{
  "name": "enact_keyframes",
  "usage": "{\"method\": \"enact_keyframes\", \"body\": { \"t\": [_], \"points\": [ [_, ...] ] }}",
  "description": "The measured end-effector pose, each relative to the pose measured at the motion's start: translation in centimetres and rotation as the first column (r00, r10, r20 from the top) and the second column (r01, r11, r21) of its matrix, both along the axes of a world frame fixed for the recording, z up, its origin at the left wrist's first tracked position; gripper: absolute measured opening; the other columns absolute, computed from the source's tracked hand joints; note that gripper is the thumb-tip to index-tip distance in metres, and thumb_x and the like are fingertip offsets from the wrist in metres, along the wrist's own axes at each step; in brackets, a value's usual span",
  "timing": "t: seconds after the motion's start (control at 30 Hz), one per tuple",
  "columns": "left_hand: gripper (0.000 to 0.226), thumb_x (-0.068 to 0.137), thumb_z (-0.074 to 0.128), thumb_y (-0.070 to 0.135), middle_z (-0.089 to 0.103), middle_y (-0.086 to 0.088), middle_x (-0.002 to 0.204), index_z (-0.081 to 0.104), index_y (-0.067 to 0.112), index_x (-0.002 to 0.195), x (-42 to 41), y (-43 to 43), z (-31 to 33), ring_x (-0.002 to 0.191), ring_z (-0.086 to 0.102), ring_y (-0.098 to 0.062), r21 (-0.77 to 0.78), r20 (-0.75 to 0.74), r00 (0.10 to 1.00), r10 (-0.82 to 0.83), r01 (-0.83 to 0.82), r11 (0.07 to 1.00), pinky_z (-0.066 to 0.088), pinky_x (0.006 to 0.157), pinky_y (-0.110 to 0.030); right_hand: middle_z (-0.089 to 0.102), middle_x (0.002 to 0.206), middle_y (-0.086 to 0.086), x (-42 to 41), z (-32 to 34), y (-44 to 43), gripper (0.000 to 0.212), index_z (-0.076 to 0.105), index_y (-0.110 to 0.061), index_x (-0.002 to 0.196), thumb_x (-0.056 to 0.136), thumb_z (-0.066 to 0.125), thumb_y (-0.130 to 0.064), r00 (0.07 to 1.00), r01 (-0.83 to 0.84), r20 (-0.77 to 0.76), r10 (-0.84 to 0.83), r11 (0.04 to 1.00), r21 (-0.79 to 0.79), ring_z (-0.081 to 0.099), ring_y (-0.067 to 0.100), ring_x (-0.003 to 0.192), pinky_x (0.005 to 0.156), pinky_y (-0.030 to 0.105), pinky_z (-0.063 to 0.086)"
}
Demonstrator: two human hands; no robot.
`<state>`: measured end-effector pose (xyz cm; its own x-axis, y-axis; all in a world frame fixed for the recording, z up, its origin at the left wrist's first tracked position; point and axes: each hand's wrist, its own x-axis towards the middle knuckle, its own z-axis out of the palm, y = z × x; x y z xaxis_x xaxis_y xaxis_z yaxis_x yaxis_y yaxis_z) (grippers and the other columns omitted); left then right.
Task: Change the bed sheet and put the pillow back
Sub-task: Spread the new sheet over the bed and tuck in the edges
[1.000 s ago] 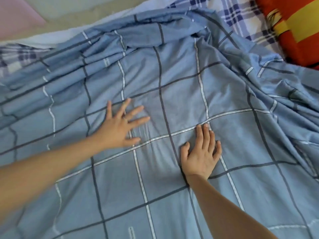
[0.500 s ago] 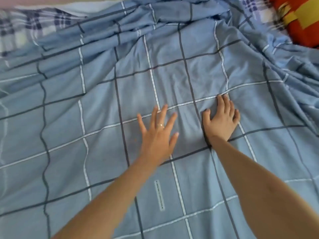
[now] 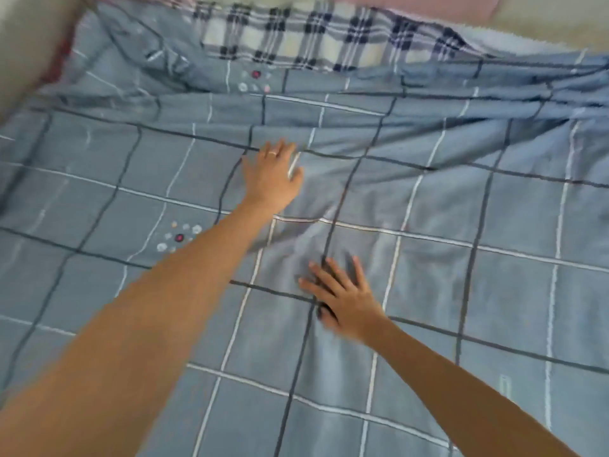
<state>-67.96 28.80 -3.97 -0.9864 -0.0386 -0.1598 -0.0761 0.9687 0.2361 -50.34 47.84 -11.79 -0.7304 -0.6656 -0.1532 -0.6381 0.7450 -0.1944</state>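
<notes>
Pale beige surface (image 3: 547,23) along top edge, pink patch (image 3: 412,2), soft even light

Two bare arms dominate this head-camera view. The left forearm (image 3: 158,311), the wider of the two in the frame, reaches in from 7 o'clock, uncovered from the picture's edge to the wrist. The right forearm (image 3: 461,384), slimmer in view, comes from 5 o'clock and is likewise bare. A thin, pale band, a ring (image 3: 273,153), circles one finger of the left hand (image 3: 272,179); which finger is unclear. Motion blur softens the thumb side of the right hand (image 3: 342,298).
</notes>
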Motion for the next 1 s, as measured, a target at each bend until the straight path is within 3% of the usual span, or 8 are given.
{"method": "enact_keyframes", "body": {
  "t": [0.1,0.17,0.27,0.33,0.47,0.57,0.73,1.0],
  "points": [
    [0.051,0.081,0.039,0.04,0.041,-0.008,0.145,0.052,0.018,0.126,8.0,-5.7,-1.2,0.134,0.037,-0.029,0.082,-0.156,0.988,0.024,-0.011,0.997,0.025,0.103,-0.066,0.05,0.142,-0.002,-3.7,-0.3,-9.0,0.061,0.05,-0.034,0.136,0.078,0.038,-0.05,0.979,-0.204,0.038,0.202,0.975,0.085,0.038,0.032,0.134,0.109,0.063,0.009],
    [0.051,0.078,0.041,0.041,0.039,-0.01,0.143,0.049,0.022,0.124,13.5,-10.4,-3.5,0.134,0.034,-0.033,0.014,-0.117,0.992,0.052,-0.05,0.999,0.026,0.099,-0.072,0.048,0.143,-0.003,-7.5,-0.4,-13.7,0.063,0.051,-0.037,0.135,0.079,0.031,-0.058,0.957,-0.288,0.014,0.288,0.953,0.091,0.038,0.035,0.135,0.107,0.066,0.007],
    [0.065,0.074,0.042,0.057,0.033,-0.007,0.149,0.043,0.031,0.134,15.4,-19.0,-7.1,0.136,0.028,-0.042,-0.136,0.017,0.999,0.048,-0.045,0.99,0.024,0.092,-0.078,0.002,0.161,-0.009,-16.4,-0.6,-19.6,0.066,0.009,-0.047,0.149,0.087,0.019,-0.067,0.999,0.04,-0.019,-0.039,0.994,0.106,-0.001,0.033,0.147,0.1,0.073,-0.014],
    [0.082,0.068,0.037,0.073,0.025,-0.002,0.155,0.032,0.038,0.142,12.9,-23.5,-9.0,0.138,0.02,-0.046,-0.181,0.05,0.989,0.141,-0.13,0.975,0.018,0.09,-0.081,-0.013,0.159,-0.011,-22.1,-0.9,-22.6,0.068,-0.007,-0.045,0.148,0.089,0.018,-0.067,0.943,0.332,-0.054,-0.328,0.934,0.129,-0.011,0.033,0.146,0.097,0.075,-0.015],
    [0.092,0.065,0.022,0.087,-0.009,0.011,0.159,-0.001,0.05,0.146,2.6,-28.5,-10.0,0.143,-0.011,-0.041,-0.203,0.056,0.949,0.311,-0.294,0.934,0.001,0.097,-0.079,0.005,0.161,-0.008,-29.4,-1.8,-26.8,0.067,0.006,-0.033,0.152,0.091,0.025,-0.053,0.846,0.53,-0.09,-0.526,0.848,0.029,0.003,0.026,0.147,0.107,0.071,-0.006],
    [0.092,0.067,0.031,0.086,-0.008,0.011,0.159,0.002,0.049,0.146,-6.2,-30.8,-9.9,0.143,-0.014,-0.04,-0.187,-0.023,0.912,0.41,-0.407,0.894,-0.004,0.095,-0.079,0.019,0.159,-0.004,-32.3,-2.0,-27.7,0.071,0.02,-0.022,0.152,0.086,0.022,-0.047,0.858,0.499,-0.117,-0.499,0.866,-0.039,0.014,0.017,0.146,0.112,0.063,-0.003],
    [0.089,0.072,0.02,0.086,0.0,0.007,0.16,0.008,0.042,0.149,-17.7,-35.0,-9.8,0.144,-0.008,-0.037,-0.213,-0.079,0.901,0.427,-0.434,0.875,-0.002,0.095,-0.081,0.021,0.158,-0.003,-32.4,-2.2,-27.1,0.069,0.019,-0.022,0.152,0.086,0.025,-0.042,0.894,0.431,-0.125,-0.43,0.902,-0.021,0.017,0.017,0.145,0.117,0.05,0.001],
    [0.086,0.078,0.023,0.076,-0.004,0.005,0.16,0.006,0.034,0.151,-23.4,-38.5,-9.1,0.145,-0.006,-0.033,-0.229,-0.041,0.928,0.37,-0.369,0.901,0.004,0.103,-0.076,0.034,0.153,0.003,-33.2,-1.7,-27.4,0.067,0.029,-0.017,0.149,0.083,0.031,-0.032,0.91,0.404,-0.096,-0.402,0.915,0.003,0.028,0.02,0.138,0.115,0.045,0.002]
  ]
}}
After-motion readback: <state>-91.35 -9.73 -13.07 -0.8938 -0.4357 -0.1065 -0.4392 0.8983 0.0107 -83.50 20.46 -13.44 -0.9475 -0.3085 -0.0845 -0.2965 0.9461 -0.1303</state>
